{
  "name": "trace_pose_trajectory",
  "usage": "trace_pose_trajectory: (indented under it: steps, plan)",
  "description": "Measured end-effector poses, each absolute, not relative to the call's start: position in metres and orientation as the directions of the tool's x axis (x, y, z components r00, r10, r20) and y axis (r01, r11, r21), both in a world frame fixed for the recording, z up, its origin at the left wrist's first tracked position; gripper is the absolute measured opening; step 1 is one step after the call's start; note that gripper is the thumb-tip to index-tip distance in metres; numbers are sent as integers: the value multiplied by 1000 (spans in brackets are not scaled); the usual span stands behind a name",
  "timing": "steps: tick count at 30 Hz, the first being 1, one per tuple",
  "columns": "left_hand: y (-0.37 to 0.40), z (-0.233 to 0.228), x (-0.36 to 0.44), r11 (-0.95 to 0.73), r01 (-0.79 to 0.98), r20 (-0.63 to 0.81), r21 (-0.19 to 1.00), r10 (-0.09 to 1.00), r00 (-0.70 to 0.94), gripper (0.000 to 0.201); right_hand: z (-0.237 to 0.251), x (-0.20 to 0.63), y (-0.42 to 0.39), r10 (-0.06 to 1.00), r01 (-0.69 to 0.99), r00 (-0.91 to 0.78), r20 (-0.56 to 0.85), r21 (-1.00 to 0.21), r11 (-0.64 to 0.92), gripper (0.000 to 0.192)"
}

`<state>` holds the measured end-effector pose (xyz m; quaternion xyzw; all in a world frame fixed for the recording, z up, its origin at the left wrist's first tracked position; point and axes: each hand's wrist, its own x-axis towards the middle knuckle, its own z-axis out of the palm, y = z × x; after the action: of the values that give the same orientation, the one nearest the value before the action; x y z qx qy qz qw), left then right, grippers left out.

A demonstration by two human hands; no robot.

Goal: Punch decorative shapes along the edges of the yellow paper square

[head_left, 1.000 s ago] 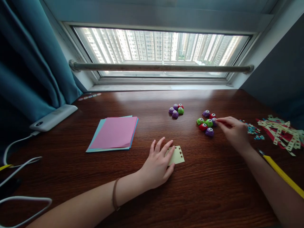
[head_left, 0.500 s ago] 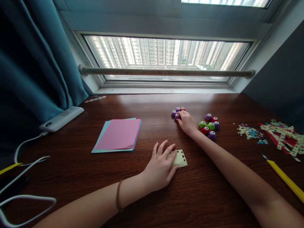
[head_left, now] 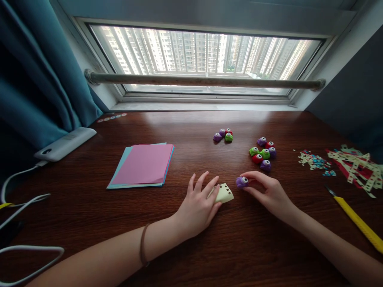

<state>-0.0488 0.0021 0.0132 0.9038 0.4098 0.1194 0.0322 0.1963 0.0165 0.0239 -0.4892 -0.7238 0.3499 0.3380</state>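
My left hand (head_left: 198,207) lies flat with its fingers spread, partly over a small pale yellow paper (head_left: 225,193). Star- and flower-like holes run along the paper's far edge; its left part is hidden under my fingers. Just right of the paper, my right hand (head_left: 271,194) pinches a small purple paper punch (head_left: 241,182) between thumb and fingers. The punch is apart from the paper. Beyond it sit two groups of similar punches: a smaller group with a green punch (head_left: 228,137) in front, and a larger group at the right with a red punch (head_left: 257,158).
Pink and blue paper sheets (head_left: 143,165) are stacked at left. To the right lie punched confetti (head_left: 314,160), perforated paper strips (head_left: 360,165) and a yellow craft knife (head_left: 356,221), blade exposed. A white device (head_left: 67,143) and white cable (head_left: 32,248) occupy the left side.
My right hand has come back from the far small group toward the paper, bringing the purple paper punch. My left hand stays on the paper. The view has tilted slightly down.
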Motion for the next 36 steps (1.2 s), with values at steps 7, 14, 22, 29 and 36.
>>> trace_pose_trajectory:
  steps: [7, 14, 22, 29, 36]
  plan:
    - [1, 17, -48, -631, 759, 170, 162, 776, 608, 43, 23, 186, -2, 936, 515, -318, 153, -801, 306, 23]
    - [0, 19, -47, -536, 791, 82, 294, 839, 538, 45, 20, 187, -5, 945, 591, -266, 191, -742, 316, 21]
    - [15, 27, -55, -180, 811, -129, 557, 946, 298, 29, 20, 184, -7, 928, 579, -287, 236, -729, 364, 22]
    - [14, 32, -56, -208, 814, -125, 542, 938, 323, 28, 16, 180, -6, 917, 537, -287, 276, -746, 393, 23]
    - [8, 32, -54, -179, 691, -149, 700, 910, 387, 29, 13, 179, -8, 923, 518, -282, 261, -768, 376, 24]
